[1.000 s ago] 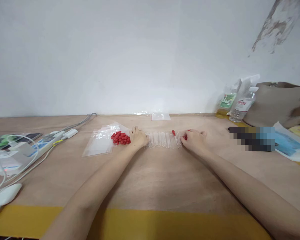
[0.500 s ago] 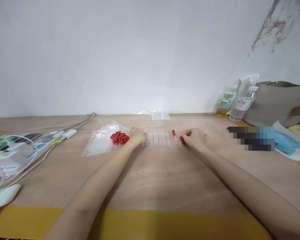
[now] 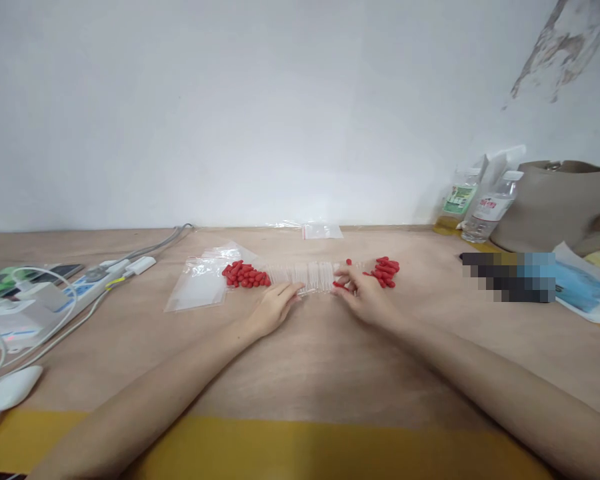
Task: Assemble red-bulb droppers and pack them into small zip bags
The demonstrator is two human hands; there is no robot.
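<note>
My right grip (image 3: 364,297) pinches a red rubber bulb (image 3: 337,285) at the right end of the clear tubes (image 3: 313,276) lying up-and-down mid-frame; I can't tell if my left grip (image 3: 275,308) holds anything.

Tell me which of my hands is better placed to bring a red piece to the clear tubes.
Probably your right hand: it seems to hold a red piece beside the row of clear tubes. Your left hand is at the row's near edge, with no red piece visible in it.
</note>
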